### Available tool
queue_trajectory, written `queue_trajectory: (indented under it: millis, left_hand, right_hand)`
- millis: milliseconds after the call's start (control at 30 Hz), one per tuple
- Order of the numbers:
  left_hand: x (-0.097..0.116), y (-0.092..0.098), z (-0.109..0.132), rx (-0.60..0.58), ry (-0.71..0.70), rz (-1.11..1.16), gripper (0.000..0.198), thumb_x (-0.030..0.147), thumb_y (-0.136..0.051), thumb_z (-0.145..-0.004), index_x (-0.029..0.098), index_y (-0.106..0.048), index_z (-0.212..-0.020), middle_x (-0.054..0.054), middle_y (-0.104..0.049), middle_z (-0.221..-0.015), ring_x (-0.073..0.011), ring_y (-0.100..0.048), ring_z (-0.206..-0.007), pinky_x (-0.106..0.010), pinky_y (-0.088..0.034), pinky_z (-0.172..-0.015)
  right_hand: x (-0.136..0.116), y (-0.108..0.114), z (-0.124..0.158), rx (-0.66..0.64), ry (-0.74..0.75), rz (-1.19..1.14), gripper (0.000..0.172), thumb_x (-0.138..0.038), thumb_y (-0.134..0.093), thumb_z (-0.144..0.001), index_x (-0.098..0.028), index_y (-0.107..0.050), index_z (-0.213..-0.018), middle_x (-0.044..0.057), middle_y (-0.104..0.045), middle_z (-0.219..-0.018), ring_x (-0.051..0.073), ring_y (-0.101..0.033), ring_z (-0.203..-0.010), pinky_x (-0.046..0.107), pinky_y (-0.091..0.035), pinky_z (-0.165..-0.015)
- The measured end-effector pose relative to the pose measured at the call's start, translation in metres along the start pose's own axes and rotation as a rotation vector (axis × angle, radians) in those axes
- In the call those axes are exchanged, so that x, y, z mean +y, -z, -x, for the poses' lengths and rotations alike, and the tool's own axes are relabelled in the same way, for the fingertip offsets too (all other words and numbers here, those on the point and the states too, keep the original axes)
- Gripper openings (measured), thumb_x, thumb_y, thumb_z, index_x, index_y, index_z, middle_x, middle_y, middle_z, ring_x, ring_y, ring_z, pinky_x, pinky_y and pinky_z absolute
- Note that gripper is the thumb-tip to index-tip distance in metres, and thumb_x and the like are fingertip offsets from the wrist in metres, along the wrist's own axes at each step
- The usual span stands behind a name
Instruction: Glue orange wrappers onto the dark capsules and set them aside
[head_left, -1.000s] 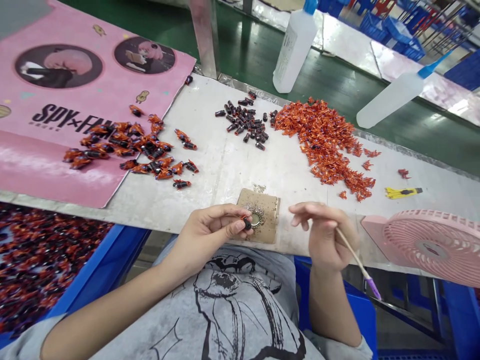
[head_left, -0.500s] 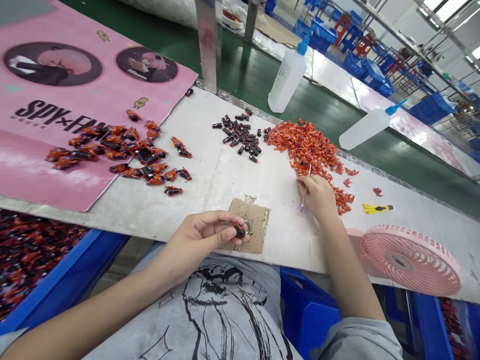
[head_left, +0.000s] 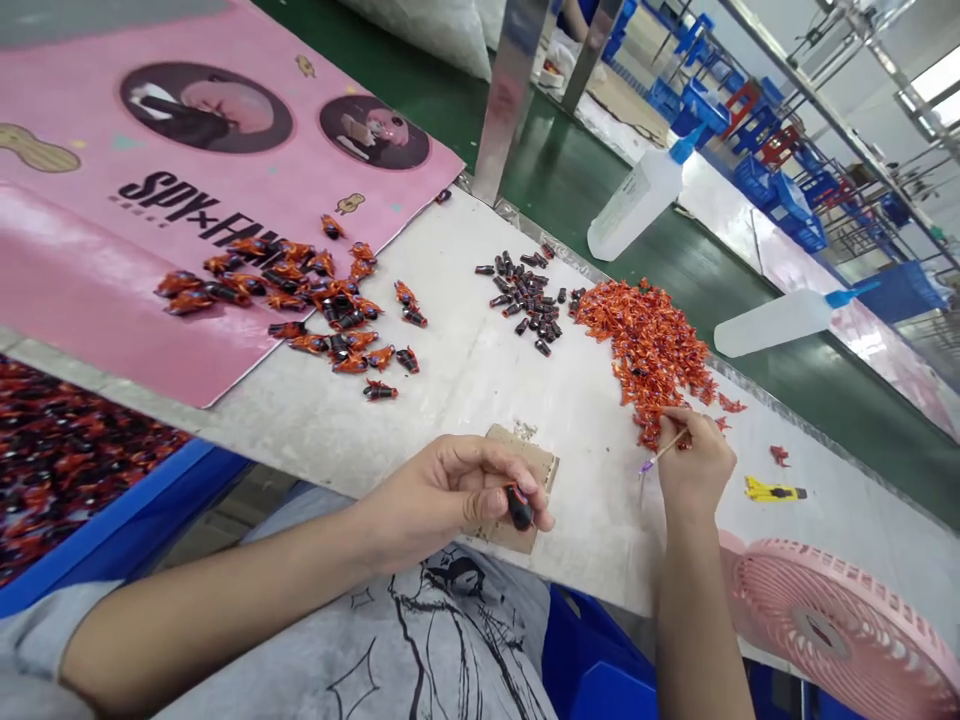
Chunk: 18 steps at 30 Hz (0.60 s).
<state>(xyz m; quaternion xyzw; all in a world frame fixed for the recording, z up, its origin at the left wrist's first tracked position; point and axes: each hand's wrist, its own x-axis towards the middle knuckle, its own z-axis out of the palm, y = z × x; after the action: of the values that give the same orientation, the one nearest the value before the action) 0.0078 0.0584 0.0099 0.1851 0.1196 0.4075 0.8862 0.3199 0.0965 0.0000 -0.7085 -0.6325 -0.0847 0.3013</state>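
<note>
My left hand (head_left: 469, 490) pinches a small black plastic part (head_left: 518, 507) with a red edge between thumb and fingers. It hovers over a piece of brown cardboard (head_left: 546, 463), hiding much of it. My right hand (head_left: 697, 455) is closed around a thin stick (head_left: 664, 453) with a purple end that slants down to the left. Its fingertips are at the lower edge of a heap of small orange plastic parts (head_left: 652, 340); whether they also grip one is hidden. Left of that heap lies a group of black parts (head_left: 527, 295).
Joined orange-and-black pieces (head_left: 330, 300) lie across a pink printed mat (head_left: 150, 340) and the table. Two white squeeze bottles, one upright (head_left: 637, 205) and one leaning (head_left: 772, 322), stand behind. A pink fan (head_left: 825, 620) and a yellow tool (head_left: 772, 490) are at right; a blue crate (head_left: 150, 520) at left.
The view has shifted and tilted. My right hand has gone from the heap's left side to its lower edge, and the stick has swung from near upright to slanting. My left hand keeps the black part.
</note>
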Motion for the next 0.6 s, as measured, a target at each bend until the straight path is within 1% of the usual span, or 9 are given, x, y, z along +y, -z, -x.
queue_trajectory:
  millis: [133,267,300,367,433,467,500,533,600]
  left_hand:
    - [0.000,0.000,-0.009,-0.132,-0.011,0.130,0.010,0.027,-0.089,-0.077,0.021,-0.083,-0.084,-0.001,-0.077,-0.084,-0.0114,-0.076,-0.075,-0.017,-0.055,-0.066]
    - [0.000,-0.001,-0.017,-0.226,-0.078,0.202,0.009,0.027,-0.088,-0.079,0.023,-0.083,-0.086,-0.002,-0.078,-0.088,-0.0115,-0.077,-0.076,-0.019,-0.056,-0.068]
    - [0.000,-0.001,-0.019,-0.239,-0.102,0.206,0.009,0.027,-0.087,-0.079,0.023,-0.083,-0.086,-0.002,-0.078,-0.088,-0.0116,-0.077,-0.077,-0.019,-0.056,-0.069]
    - [-0.001,-0.001,-0.022,-0.240,-0.147,0.197,0.010,0.027,-0.088,-0.079,0.022,-0.084,-0.086,-0.003,-0.078,-0.087,-0.0119,-0.076,-0.078,-0.020,-0.056,-0.071]
    - [-0.004,-0.001,-0.024,-0.207,-0.183,0.167,0.012,0.028,-0.089,-0.077,0.022,-0.084,-0.086,-0.003,-0.078,-0.087,-0.0125,-0.075,-0.082,-0.021,-0.055,-0.075]
    - [-0.006,-0.001,-0.025,-0.187,-0.193,0.146,0.013,0.028,-0.090,-0.076,0.021,-0.084,-0.085,-0.004,-0.079,-0.087,-0.0126,-0.075,-0.084,-0.021,-0.054,-0.076]
    - [-0.008,-0.001,-0.026,-0.169,-0.194,0.124,0.013,0.028,-0.090,-0.076,0.021,-0.084,-0.085,-0.004,-0.079,-0.089,-0.0126,-0.074,-0.085,-0.022,-0.054,-0.077]
    - [-0.010,-0.001,-0.026,-0.157,-0.186,0.103,0.014,0.028,-0.090,-0.076,0.020,-0.084,-0.085,-0.005,-0.079,-0.091,-0.0127,-0.073,-0.086,-0.022,-0.053,-0.078]
    - [-0.013,-0.002,-0.027,-0.146,-0.156,0.079,0.015,0.030,-0.091,-0.075,0.020,-0.084,-0.084,-0.006,-0.079,-0.095,-0.0135,-0.072,-0.086,-0.024,-0.053,-0.080]
  right_hand:
    - [-0.002,0.009,-0.003,0.046,-0.082,-0.053,0.022,-0.036,-0.063,-0.076,-0.019,-0.073,-0.085,0.006,-0.071,-0.076,0.021,-0.064,-0.067,0.035,-0.052,-0.066]
    - [-0.020,0.027,-0.003,0.056,-0.112,-0.182,0.029,-0.039,-0.065,-0.080,-0.016,-0.075,-0.093,0.004,-0.068,-0.071,0.017,-0.061,-0.061,0.031,-0.050,-0.059]
    - [-0.027,0.032,-0.001,0.045,-0.137,-0.250,0.028,-0.039,-0.068,-0.079,-0.016,-0.075,-0.094,0.003,-0.067,-0.070,0.016,-0.060,-0.060,0.030,-0.050,-0.057]
    - [-0.044,0.040,0.005,-0.011,-0.280,-0.567,0.023,-0.035,-0.077,-0.076,-0.019,-0.077,-0.092,0.001,-0.067,-0.071,0.014,-0.059,-0.059,0.027,-0.048,-0.056]
    - [-0.067,0.044,0.016,-0.118,-0.315,-0.908,0.016,-0.034,-0.081,-0.074,-0.023,-0.078,-0.085,0.001,-0.069,-0.073,0.013,-0.060,-0.059,0.025,-0.046,-0.052]
    - [-0.079,0.045,0.023,-0.182,-0.309,-1.024,0.012,-0.033,-0.081,-0.075,-0.024,-0.078,-0.083,0.000,-0.068,-0.073,0.012,-0.060,-0.059,0.023,-0.045,-0.051]
    - [-0.091,0.044,0.030,-0.232,-0.305,-1.103,0.008,-0.031,-0.080,-0.079,-0.025,-0.078,-0.084,-0.001,-0.066,-0.071,0.011,-0.059,-0.057,0.022,-0.044,-0.049]
    - [-0.103,0.043,0.038,-0.252,-0.294,-1.149,0.007,-0.030,-0.080,-0.081,-0.026,-0.078,-0.087,0.000,-0.066,-0.073,0.011,-0.059,-0.058,0.021,-0.043,-0.049]
    - [-0.121,0.039,0.051,-0.196,-0.262,-1.159,0.005,-0.028,-0.079,-0.084,-0.027,-0.079,-0.090,0.001,-0.068,-0.082,0.009,-0.060,-0.060,0.021,-0.046,-0.052]
